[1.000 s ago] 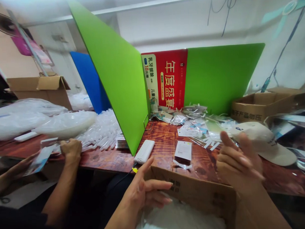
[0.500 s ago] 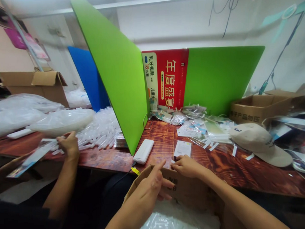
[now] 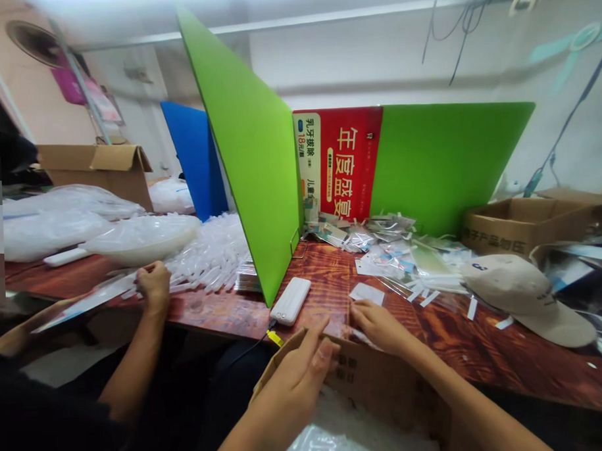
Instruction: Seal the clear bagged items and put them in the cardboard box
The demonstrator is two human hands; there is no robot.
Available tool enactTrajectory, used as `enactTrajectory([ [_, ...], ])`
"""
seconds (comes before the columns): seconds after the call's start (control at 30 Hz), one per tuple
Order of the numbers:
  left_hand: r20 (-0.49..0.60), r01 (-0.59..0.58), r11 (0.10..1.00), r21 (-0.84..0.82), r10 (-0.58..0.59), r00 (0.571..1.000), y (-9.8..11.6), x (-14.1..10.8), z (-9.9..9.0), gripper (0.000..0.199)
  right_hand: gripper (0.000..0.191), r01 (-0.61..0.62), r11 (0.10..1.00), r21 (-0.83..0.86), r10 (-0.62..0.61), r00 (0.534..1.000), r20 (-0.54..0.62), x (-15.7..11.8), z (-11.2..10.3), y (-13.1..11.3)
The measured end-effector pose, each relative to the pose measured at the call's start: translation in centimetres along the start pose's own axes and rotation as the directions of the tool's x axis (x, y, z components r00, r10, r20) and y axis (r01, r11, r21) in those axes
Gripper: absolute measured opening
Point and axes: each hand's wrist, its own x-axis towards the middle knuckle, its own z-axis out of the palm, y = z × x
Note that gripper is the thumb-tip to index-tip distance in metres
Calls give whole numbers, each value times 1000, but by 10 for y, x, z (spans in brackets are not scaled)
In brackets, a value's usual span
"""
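Note:
My right hand [image 3: 381, 324] is at the table's front edge, its fingers pinched on a small white card [image 3: 367, 293] that shows just past the fingertips. Something clear and shiny, perhaps plastic wrap, shows beneath those fingers, too blurred to name. My left hand [image 3: 306, 373] hovers over the left side of an open cardboard box [image 3: 385, 380], thumb and fingers apart, with no object visible in it. Inside the box lie clear plastic pieces or packets [image 3: 328, 438]. Behind my left hand, a white power bank [image 3: 291, 301] with a cable rests on the table.
Clear packets [image 3: 395, 258] and white strips lie behind my right hand. A beige cap [image 3: 518, 290] and a cardboard carton [image 3: 508, 225] stand to the right. A green panel [image 3: 249, 168] separates a co-worker's hands [image 3: 153, 283], near a heap of white tubes [image 3: 217, 248].
The view has shifted slightly. The white card has tilted under my right fingers. My left fingers have drawn closer together. At left, the co-worker's second hand has come to the strip-like packet.

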Motion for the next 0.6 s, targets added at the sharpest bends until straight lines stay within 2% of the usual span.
enactTrajectory([
  [0.1,-62,-110,965,239,128,990,-2,2,-3,66,54,-12,994,107,27,990,-138,-1,-16,-14],
  [0.17,-57,-166,913,373,201,978,-3,3,-4,77,51,-4,943,334,72,979,-192,-8,-22,-29],
  [0.2,-54,-190,883,428,236,970,-2,3,-4,83,47,9,870,493,100,976,-195,-13,-23,-39],
  [0.27,-54,-228,816,532,302,952,-2,3,-1,91,39,17,637,771,129,983,-128,-25,-21,-61],
  [0.3,-60,-239,783,574,332,941,-2,2,0,92,37,5,527,850,112,991,-75,-32,-19,-73],
  [0.33,-67,-246,754,609,359,931,-2,1,2,90,37,-19,464,886,75,997,-18,-39,-18,-85],
  [0.4,-95,-247,717,652,401,911,-3,-1,5,86,40,-53,395,917,-5,998,60,-51,-15,-106],
  [0.5,-161,-241,726,644,436,885,-3,-6,7,82,43,-77,355,932,-93,989,118,-65,-14,-127],
  [0.6,-200,-268,752,603,468,861,0,-14,4,68,43,-85,358,930,-135,981,142,-74,-14,-128],
])
